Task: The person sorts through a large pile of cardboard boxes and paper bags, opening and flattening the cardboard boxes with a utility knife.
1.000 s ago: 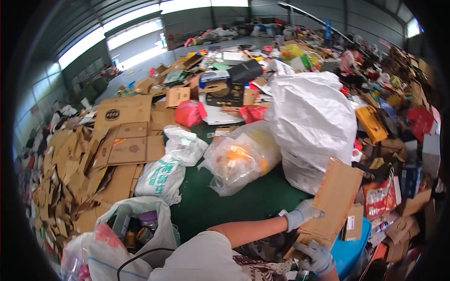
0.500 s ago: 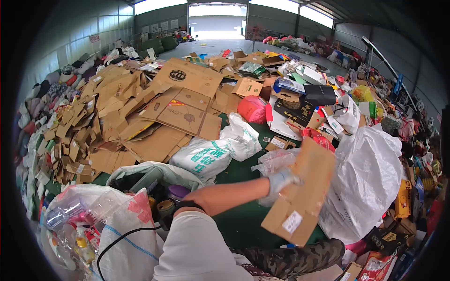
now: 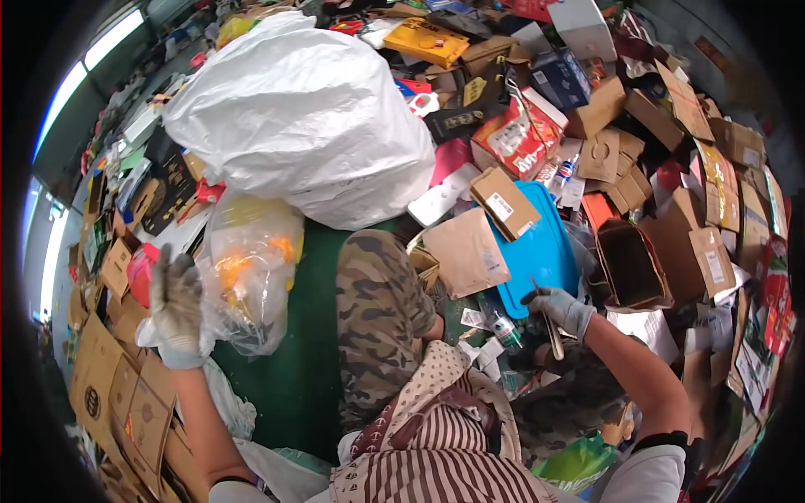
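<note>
My left hand (image 3: 176,312), in a pale work glove with a darkened palm, is raised at the left with its fingers stretched out and holds nothing. Beside it is a clear plastic bag (image 3: 251,277) with orange and yellow things inside. In my right hand (image 3: 563,313), also gloved, is a slim metal tool (image 3: 553,337), its end pointing down; its exact kind does not show. Just beyond that hand lies a blue plastic lid or tray (image 3: 541,251). A small brown box (image 3: 505,204) and a tan cardboard envelope (image 3: 466,253) rest partly on it.
A large white sack (image 3: 302,126) stands ahead. Flattened cardboard (image 3: 105,377) is heaped at the left. An open brown box (image 3: 633,264) and a red carton (image 3: 521,134) lie among mixed packaging on the right. Green floor (image 3: 310,352) shows beside my camouflage-covered knee (image 3: 377,310).
My view has swung right and downward. The cardboard piece that my left hand held is out of it, and that hand is now open. My right hand has come into view with the tool.
</note>
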Tool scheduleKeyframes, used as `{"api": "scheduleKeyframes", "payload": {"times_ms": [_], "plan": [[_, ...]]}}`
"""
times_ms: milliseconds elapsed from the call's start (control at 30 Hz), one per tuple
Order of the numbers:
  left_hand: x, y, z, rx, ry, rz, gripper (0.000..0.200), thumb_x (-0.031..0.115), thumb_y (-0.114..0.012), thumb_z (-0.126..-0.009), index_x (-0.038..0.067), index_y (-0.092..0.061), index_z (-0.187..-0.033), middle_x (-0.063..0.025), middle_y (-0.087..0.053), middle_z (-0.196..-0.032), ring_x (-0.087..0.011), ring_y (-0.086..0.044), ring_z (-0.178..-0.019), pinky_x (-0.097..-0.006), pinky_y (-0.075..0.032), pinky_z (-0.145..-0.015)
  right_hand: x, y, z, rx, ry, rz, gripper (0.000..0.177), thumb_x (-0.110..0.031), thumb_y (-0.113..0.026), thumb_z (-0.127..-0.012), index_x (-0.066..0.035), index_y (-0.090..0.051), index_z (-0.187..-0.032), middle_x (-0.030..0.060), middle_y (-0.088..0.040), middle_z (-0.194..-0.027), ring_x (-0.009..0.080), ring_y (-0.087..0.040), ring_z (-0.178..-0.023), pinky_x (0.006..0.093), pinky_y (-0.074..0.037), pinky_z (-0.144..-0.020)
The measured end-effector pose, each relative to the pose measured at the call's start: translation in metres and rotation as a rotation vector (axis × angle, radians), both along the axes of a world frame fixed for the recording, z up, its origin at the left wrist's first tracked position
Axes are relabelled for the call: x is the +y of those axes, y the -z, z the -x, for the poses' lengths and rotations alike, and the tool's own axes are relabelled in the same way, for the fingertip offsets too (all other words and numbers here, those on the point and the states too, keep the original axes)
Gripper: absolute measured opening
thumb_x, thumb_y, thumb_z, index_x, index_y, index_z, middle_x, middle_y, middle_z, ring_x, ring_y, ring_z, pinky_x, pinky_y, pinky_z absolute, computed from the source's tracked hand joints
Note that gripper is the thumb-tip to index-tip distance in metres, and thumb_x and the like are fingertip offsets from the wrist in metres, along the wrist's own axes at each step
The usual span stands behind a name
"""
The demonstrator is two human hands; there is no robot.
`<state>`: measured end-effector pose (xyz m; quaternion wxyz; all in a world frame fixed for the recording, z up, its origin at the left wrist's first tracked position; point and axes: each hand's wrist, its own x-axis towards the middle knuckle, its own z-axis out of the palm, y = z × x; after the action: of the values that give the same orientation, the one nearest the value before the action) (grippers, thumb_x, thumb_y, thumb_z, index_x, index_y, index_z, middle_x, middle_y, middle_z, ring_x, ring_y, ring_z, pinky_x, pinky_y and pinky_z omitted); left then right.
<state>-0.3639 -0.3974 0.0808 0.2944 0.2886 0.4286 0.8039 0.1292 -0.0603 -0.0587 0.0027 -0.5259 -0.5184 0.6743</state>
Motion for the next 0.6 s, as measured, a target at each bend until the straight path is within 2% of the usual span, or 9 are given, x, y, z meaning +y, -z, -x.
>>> {"api": "scheduleKeyframes", "payload": {"times_ms": [33, 133, 200, 267, 333, 367, 467, 500, 600], "plan": [[0.069, 0.012, -0.048, -0.069, 0.017, 0.106, 0.045, 0.034, -0.05, -0.093, 0.006, -0.046, -0.128, -0.0087, -0.061, -0.103, -0.0152, -0.058, -0.079, -0.0273, -0.047, -0.067, 0.018, -0.018, -0.008, 0.085, 0.098, -0.06, 0.021, -0.013, -0.055, -0.082, -0.004, -0.058, -0.101, 0.0058, -0.061, -0.075, 0.0149, -0.055, -0.054, 0.0287, -0.047, -0.05], [0.221, 0.065, -0.152, -0.165, 0.628, 0.367, 0.052, 0.025, -0.06, -0.087, 0.004, -0.04, -0.13, -0.0101, -0.059, -0.104, -0.0223, -0.06, -0.089, -0.0338, -0.049, -0.076, 0.052, -0.05, -0.036, 0.294, 0.505, -0.219, 0.026, -0.014, -0.05, -0.084, -0.007, -0.055, -0.108, 0.0051, -0.059, -0.072, 0.0126, -0.053, -0.051, 0.0267, -0.044, -0.042], [0.304, 0.14, -0.196, -0.123, 0.738, 0.679, 0.066, 0.025, -0.063, -0.083, 0.005, -0.031, -0.137, -0.015, -0.053, -0.122, -0.0232, -0.06, -0.09, -0.0357, -0.048, -0.078, 0.081, -0.028, -0.073, 0.599, 0.774, -0.049, 0.027, -0.014, -0.048, -0.085, -0.008, -0.054, -0.111, 0.0028, -0.058, -0.071, 0.0105, -0.051, -0.049, 0.0234, -0.042, -0.041], [0.374, 0.206, -0.235, 0.506, 0.683, 1.026, 0.073, 0.026, -0.064, -0.082, 0.012, -0.025, -0.142, -0.016, -0.04, -0.137, -0.0268, -0.057, -0.101, -0.0407, -0.046, -0.087, 0.076, -0.059, -0.071, 0.699, 1.022, -0.052, 0.029, -0.015, -0.046, -0.086, -0.008, -0.053, -0.114, 0.0016, -0.057, -0.073, 0.0098, -0.05, -0.049, 0.022, -0.041, -0.04], [0.412, 0.252, -0.257, 1.409, 0.613, 1.031, 0.088, 0.028, -0.072, -0.074, 0.02, -0.02, -0.145, -0.0145, -0.027, -0.146, -0.0328, -0.043, -0.123, -0.0464, -0.04, -0.096, 0.074, -0.075, -0.069, 0.711, 1.01, -0.123, 0.031, -0.015, -0.045, -0.086, -0.007, -0.052, -0.115, 0.0022, -0.057, -0.074, 0.0098, -0.05, -0.049, 0.0216, -0.041, -0.04], [0.423, 0.248, -0.272, 1.653, 0.635, 1.057, 0.086, 0.028, -0.07, -0.075, 0.025, -0.021, -0.144, -0.0106, -0.02, -0.15, -0.0319, -0.029, -0.134, -0.0477, -0.03, -0.104, 0.076, -0.077, -0.068, 0.64, 0.995, -0.184, 0.032, -0.015, -0.046, -0.086, -0.005, -0.051, -0.116, 0.0031, -0.057, -0.073, 0.0102, -0.051, -0.05, 0.0216, -0.041, -0.04], [0.454, 0.3, -0.291, 2.474, 0.65, 0.65, 0.08, 0.029, -0.067, -0.077, 0.028, -0.022, -0.144, -0.0087, -0.018, -0.151, -0.0286, -0.024, -0.137, -0.0465, -0.024, -0.108, 0.077, -0.084, -0.057, 0.725, 0.863, -0.198, 0.027, -0.016, -0.045, -0.087, -0.003, -0.052, -0.11, 0.0046, -0.057, -0.072, 0.0106, -0.052, -0.049, 0.0222, -0.041, -0.039], [0.462, 0.327, -0.29, 2.553, 0.514, 0.505, 0.07, 0.035, -0.063, -0.079, 0.027, -0.029, -0.14, -0.0074, -0.022, -0.15, -0.0287, -0.027, -0.135, -0.047, -0.023, -0.108, 0.078, -0.092, -0.053, 0.698, 0.828, -0.196, 0.026, -0.016, -0.045, -0.088, -0.003, -0.052, -0.109, 0.0049, -0.058, -0.072, 0.0106, -0.052, -0.048, 0.0223, -0.041, -0.039], [0.477, 0.324, -0.307, 2.418, 0.817, 0.743, 0.062, 0.041, -0.062, -0.078, 0.022, -0.041, -0.134, -0.0078, -0.042, -0.139, -0.0287, -0.04, -0.127, -0.0461, -0.027, -0.104, 0.085, -0.096, -0.048, 0.698, 0.802, -0.185, 0.024, -0.017, -0.043, -0.089, -0.002, -0.053, -0.106, 0.0061, -0.057, -0.07, 0.0111, -0.051, -0.046, 0.0231, -0.041, -0.038]]}}
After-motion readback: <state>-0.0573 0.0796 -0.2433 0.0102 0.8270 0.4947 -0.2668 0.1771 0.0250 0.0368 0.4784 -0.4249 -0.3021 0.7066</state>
